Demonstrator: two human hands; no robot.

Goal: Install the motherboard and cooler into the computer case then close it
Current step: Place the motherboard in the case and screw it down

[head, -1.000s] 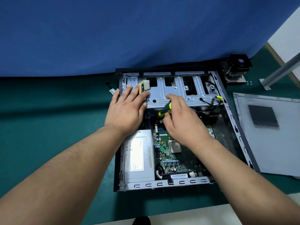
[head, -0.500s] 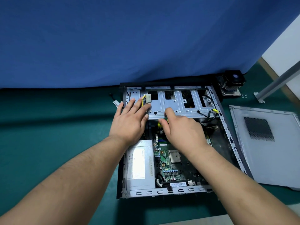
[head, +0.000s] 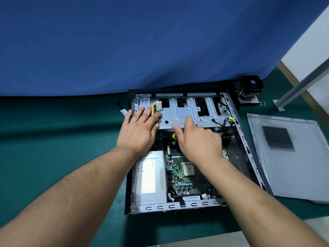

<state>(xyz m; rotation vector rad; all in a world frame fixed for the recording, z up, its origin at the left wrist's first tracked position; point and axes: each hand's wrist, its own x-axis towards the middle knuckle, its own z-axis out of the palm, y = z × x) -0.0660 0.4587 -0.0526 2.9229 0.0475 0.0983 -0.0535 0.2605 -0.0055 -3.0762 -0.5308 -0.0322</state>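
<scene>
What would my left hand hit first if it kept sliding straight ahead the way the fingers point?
Probably the white power connector with yellow wires, lying on the drive cage just beyond the left hand fingertips; depth is hard to judge from this view.

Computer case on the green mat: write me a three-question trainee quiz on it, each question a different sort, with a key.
1. True or false: the cooler is already mounted on the motherboard.
2. Multiple choice: where does the side panel lie? A) fitted on the computer case B) flat on the mat to the case's right C) leaning on the blue backdrop
3. Fill in: the left hand rests flat on the metal ____, while the right hand grips a yellow-handled screwdriver.

Key: 1 false, it sits on the mat beyond the case's far right corner; 2 B; 3 drive cage.
</scene>
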